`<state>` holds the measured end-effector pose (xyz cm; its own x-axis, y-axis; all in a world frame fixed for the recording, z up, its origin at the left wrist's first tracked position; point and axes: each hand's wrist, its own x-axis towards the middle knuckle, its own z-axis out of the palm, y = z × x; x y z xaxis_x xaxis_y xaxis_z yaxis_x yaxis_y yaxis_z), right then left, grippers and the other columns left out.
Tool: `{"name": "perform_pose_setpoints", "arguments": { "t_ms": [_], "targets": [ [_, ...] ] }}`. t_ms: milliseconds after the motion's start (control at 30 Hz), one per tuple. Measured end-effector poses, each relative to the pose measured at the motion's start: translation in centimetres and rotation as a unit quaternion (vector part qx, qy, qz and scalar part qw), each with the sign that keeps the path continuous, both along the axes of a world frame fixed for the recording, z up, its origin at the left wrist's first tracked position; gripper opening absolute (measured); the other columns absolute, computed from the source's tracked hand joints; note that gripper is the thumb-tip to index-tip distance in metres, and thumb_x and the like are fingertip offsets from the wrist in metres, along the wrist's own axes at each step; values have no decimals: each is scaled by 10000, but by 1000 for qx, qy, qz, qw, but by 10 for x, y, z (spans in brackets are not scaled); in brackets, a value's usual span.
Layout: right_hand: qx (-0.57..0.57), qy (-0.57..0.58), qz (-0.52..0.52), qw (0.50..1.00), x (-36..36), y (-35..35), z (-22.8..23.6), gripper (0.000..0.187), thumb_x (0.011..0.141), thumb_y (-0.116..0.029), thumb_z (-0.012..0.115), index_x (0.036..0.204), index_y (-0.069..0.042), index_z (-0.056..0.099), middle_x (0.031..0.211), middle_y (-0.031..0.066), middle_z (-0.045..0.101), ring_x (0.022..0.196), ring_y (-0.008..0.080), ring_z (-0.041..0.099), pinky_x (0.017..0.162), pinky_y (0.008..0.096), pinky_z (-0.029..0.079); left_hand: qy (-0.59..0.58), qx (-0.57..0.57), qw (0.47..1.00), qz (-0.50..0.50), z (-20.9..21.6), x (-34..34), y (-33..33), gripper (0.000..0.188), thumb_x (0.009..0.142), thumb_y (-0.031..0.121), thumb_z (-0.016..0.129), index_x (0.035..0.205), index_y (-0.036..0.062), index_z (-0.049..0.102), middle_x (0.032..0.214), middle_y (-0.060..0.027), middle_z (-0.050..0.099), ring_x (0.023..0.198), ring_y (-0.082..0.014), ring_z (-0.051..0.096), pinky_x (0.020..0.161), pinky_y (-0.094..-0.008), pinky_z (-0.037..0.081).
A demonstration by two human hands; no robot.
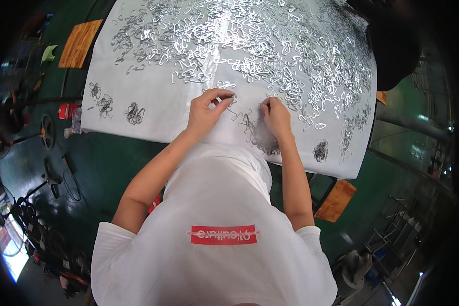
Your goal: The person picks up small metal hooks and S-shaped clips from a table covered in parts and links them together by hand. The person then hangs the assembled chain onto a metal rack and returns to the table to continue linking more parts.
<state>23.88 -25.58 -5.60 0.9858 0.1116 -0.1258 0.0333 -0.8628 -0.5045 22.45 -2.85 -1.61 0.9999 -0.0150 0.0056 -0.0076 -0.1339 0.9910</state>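
Shiny bent metal hooks, S-shaped or nearly so, lie scattered thickly over a pale sheet-covered table. My left hand is closed in a pinch, thumb and forefinger meeting on what looks like a small metal hook. To its right, my right hand has its fingers drawn together just above the table; whatever they hold is too small to make out. Between and below the hands a loose trail of darker hooks runs down to a dark heap at the near edge, partly covered by my right wrist.
Small dark clumps of hooks sit at the table's left, with another clump near the right front. Wooden boards show beside the table. A red box and a fan stand left on the green floor.
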Motion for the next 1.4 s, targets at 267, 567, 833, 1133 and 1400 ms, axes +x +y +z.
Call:
{"name": "perform_pose_setpoints", "arguments": {
  "t_ms": [267, 567, 833, 1133, 1400],
  "targets": [
    [520, 198, -109, 824, -18, 50, 72, 99, 906, -152, 603, 923, -54, 601, 848, -61, 537, 784, 40, 450, 741, 196, 352, -33, 24, 999, -24, 9, -6, -5, 117, 802, 55, 689, 919, 57, 691, 859, -49, 693, 737, -156, 626, 661, -273, 484],
    [549, 140, -138, 812, -20, 53, 66, 100, 911, -119, 602, 978, -46, 589, 867, -57, 539, 781, 30, 460, 693, 184, 364, -67, 45, 995, -55, 0, -8, -9, 148, 801, 33, 687, 950, 41, 690, 891, -55, 684, 777, -165, 615, 707, -282, 486],
    [538, 95, -133, 827, -18, 43, 63, 105, 910, -115, 605, 980, -43, 575, 869, -53, 529, 794, 37, 461, 722, 191, 375, -224, 319, 920, -46, -71, 41, 2, 186, 787, 76, 674, 972, 63, 684, 917, -46, 626, 891, -243, 569, 780, -338, 470],
    [538, 97, -138, 826, -19, 47, 58, 117, 914, -127, 605, 978, -33, 579, 864, -51, 543, 784, 35, 472, 709, 186, 379, -220, 510, 825, -102, -76, 55, 0, 175, 786, 73, 618, 958, 109, 617, 886, -42, 590, 893, -237, 552, 767, -364, 439],
    [506, 77, -134, 849, -18, 51, 52, 124, 911, -142, 605, 975, -38, 586, 826, -37, 566, 760, 39, 500, 665, 193, 393, 58, 75, 993, -73, -6, 40, 4, 196, 847, 105, 641, 1028, 28, 649, 932, -35, 669, 841, -147, 610, 698, -288, 470]
  ]
}}
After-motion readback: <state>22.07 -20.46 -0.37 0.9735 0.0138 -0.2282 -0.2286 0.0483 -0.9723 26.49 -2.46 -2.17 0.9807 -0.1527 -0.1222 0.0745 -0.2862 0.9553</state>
